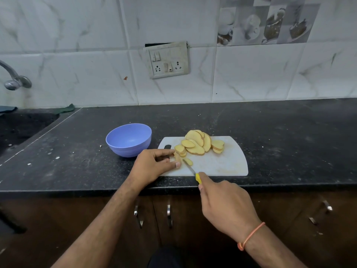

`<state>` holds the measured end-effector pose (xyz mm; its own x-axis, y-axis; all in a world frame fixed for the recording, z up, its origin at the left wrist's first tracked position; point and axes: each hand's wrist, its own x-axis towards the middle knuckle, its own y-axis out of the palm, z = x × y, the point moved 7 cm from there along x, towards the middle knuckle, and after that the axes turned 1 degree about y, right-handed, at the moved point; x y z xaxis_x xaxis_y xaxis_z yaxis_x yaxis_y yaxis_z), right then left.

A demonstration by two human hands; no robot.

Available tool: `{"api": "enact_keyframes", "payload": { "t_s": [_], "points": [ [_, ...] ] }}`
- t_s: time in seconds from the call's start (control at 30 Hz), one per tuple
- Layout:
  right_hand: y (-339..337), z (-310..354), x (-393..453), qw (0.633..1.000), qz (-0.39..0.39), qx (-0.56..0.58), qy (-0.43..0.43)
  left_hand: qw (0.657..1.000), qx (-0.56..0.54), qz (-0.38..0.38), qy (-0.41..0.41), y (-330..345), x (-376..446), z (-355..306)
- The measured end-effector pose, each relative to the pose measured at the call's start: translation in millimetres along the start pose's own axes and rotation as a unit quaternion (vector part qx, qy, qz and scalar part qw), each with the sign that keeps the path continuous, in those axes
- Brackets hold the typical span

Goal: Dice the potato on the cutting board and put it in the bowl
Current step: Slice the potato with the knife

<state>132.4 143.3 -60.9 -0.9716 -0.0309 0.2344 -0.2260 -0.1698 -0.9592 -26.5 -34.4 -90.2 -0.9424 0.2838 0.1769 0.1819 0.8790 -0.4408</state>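
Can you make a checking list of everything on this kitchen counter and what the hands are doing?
Surface: black speckled counter with pale crumbs; white cutting board at its front edge.
Job's things: potato slices piled on the board; purple bowl left of the board, nothing seen inside.
Clutter: green cloth by the sink.
Hands: left hand pinches a potato piece; right hand grips the yellow-handled knife, blade on the board.
Cables: nothing seen.
Surroundings: tiled wall, switch panel, tap, cabinet handles below.

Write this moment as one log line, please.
step: dicing | left hand: pinches potato slice | right hand: grips yellow-handled knife | round lilac plastic bowl: empty
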Motion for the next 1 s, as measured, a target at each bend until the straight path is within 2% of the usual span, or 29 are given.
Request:
{"api": "enact_keyframes", "payload": {
  "t_s": [0.2, 0.4, 1.0],
  "points": [
    [-4, -3, 10, 0.997, -0.035, 0.063, 0.028, 1.000, 0.008, 0.007, 0.012, 0, -1, -1],
    [-4, 8, 24, 0.995, -0.033, 0.091, 0.027, 0.999, 0.022, 0.004, 0.040, 0, -3, -6],
    [-3, 25, 29, 0.999, -0.019, 0.039, 0.027, 0.999, 0.024, -0.022, 0.028, -1, 3, 1]
  ]
}}
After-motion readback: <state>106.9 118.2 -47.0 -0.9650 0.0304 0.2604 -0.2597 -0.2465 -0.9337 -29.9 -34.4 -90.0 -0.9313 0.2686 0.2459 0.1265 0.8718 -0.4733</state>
